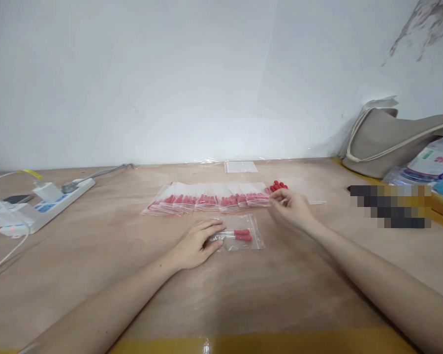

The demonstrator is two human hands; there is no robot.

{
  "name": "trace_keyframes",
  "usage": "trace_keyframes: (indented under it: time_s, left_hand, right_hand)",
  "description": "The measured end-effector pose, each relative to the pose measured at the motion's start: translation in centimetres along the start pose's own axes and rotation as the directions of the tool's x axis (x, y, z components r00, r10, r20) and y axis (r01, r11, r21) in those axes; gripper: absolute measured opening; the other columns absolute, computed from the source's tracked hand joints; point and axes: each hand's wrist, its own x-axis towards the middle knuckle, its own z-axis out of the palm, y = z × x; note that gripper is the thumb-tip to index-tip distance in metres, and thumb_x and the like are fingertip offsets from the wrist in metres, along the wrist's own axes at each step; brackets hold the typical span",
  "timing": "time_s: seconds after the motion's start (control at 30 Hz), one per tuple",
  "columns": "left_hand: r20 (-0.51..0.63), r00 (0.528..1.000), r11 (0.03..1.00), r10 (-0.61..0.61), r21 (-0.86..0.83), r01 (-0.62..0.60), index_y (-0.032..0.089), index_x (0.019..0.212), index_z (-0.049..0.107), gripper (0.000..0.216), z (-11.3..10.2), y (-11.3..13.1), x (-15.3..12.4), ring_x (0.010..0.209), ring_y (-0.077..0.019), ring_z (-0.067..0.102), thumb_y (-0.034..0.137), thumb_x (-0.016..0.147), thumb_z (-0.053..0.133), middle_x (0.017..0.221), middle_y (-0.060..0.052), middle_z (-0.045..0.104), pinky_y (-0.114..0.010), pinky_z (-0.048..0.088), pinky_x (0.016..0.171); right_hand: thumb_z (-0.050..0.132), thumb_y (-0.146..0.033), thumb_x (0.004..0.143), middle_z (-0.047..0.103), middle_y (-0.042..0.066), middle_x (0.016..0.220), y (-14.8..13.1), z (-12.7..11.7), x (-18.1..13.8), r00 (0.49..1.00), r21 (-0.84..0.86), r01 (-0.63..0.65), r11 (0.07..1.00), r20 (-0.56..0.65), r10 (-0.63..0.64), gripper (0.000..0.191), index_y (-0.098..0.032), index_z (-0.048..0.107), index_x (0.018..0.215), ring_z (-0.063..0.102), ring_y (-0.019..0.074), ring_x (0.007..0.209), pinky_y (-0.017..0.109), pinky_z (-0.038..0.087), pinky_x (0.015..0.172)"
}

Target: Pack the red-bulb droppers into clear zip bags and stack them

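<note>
1. Resting at lower centre, the left hand (201,243) has thumb and fingers spread over the left part of a clear bag (251,222). Light, flat pressure should steady the slick film without creasing it.
2. On or in that bag, cannot tell which: two droppers (242,238), glassy stems, matte red bulbs rightward. Worth lining them up parallel.
3. Right of centre, the right hand (291,207): fingertips drawn close together; cannot tell whether anything is pinched. Gripping bulbs would likely spare thin stems.
4. Across mid-frame, overlapping filled bags (207,191), thin, crinkled, red inside.
5. Just beyond the right fingertips, a red bulb heap (279,186), rounded, smooth.
6. Farther, upper centre: flat whitish packet (240,167).
</note>
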Motion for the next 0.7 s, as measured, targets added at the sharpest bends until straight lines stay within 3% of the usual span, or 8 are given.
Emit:
trace_keyframes:
  time_s: [0.07,0.3,0.53,0.7]
  left_hand:
    - [-0.001,1.0,1.0,0.003,0.0,-0.003,0.023,0.121,0.051,0.035,0.0,-0.1,0.0,0.117,-0.0226,0.045,0.029,0.087,0.049,0.126,-0.007,0.05,-0.042,0.038,0.097]
    - [0.012,1.0,1.0,-0.002,-0.008,0.002,0.023,0.122,0.05,0.035,0.2,-0.2,0.0,0.119,-0.0216,0.043,0.029,0.087,0.048,0.128,-0.007,0.048,-0.04,0.037,0.099]
    - [0.01,1.0,1.0,-0.005,-0.013,0.005,0.023,0.121,0.051,0.035,0.2,0.0,0.0,0.118,-0.0223,0.044,0.029,0.087,0.048,0.128,-0.007,0.048,-0.04,0.037,0.099]
    - [0.017,1.0,1.0,-0.003,-0.006,0.003,0.022,0.122,0.05,0.035,0.3,-0.1,0.0,0.118,-0.0216,0.043,0.03,0.087,0.047,0.128,-0.007,0.048,-0.04,0.037,0.099]
  right_hand:
    - [0.053,-0.027,0.07,0.063,0.002,0.068,1.0,-1.0,2.0,0.998,-0.192,-0.022,0.981,-0.055,0.012,0.012,-0.018,0.062,0.07,0.056,0.014,0.061,0.024,0.04,0.059]
    - [0.052,-0.022,0.069,0.063,0.005,0.063,1.4,-0.1,5.8,0.969,-0.509,-0.072,0.857,0.169,0.182,0.017,-0.017,0.061,0.056,0.059,0.0161,0.068,0.022,0.04,0.061]
    - [0.057,-0.026,0.065,0.054,0.005,0.047,1.4,1.6,8.2,0.919,-0.615,-0.132,0.778,0.217,0.328,0.019,-0.019,0.055,0.048,0.056,0.0182,0.055,0.026,0.039,0.052]
    - [0.058,-0.03,0.068,0.056,0.006,0.05,0.6,0.2,8.4,0.911,-0.641,-0.166,0.749,0.192,0.366,0.016,-0.018,0.059,0.056,0.057,0.0189,0.057,0.026,0.039,0.053]
